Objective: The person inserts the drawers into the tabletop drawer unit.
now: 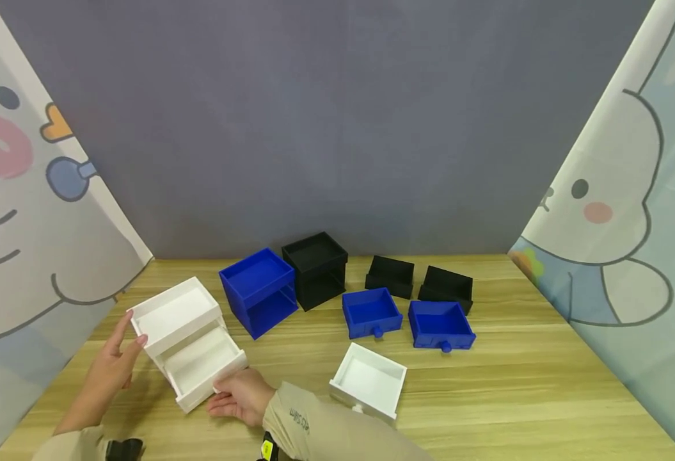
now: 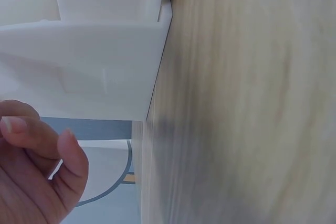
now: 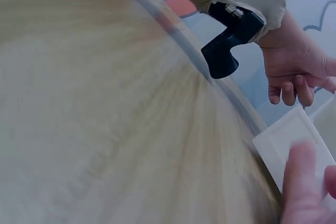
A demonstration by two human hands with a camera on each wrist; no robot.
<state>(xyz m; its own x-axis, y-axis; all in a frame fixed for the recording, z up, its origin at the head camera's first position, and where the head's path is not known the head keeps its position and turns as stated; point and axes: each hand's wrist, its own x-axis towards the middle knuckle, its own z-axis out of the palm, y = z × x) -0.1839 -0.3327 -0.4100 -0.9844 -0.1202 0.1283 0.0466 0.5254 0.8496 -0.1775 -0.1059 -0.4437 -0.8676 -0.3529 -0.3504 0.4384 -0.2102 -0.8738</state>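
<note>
A white drawer cabinet with an open-topped tray stands tilted in the head view's left half. A white drawer sits in its lower opening, partly sticking out at the front. My left hand holds the cabinet at its left upper edge, with forefinger and thumb spread along it; the other fingers curl below, as the right wrist view shows. At the drawer's front, my right hand pinches the small knob, mostly hidden by the fingers. In the left wrist view, the cabinet's white side wall rises beside the left fingers.
Behind stand a blue cabinet and a black cabinet, both with empty lower openings. To the right lie two blue drawers, two black drawers and a loose white drawer, close to the right sleeve. A grey cloth backs the wooden table.
</note>
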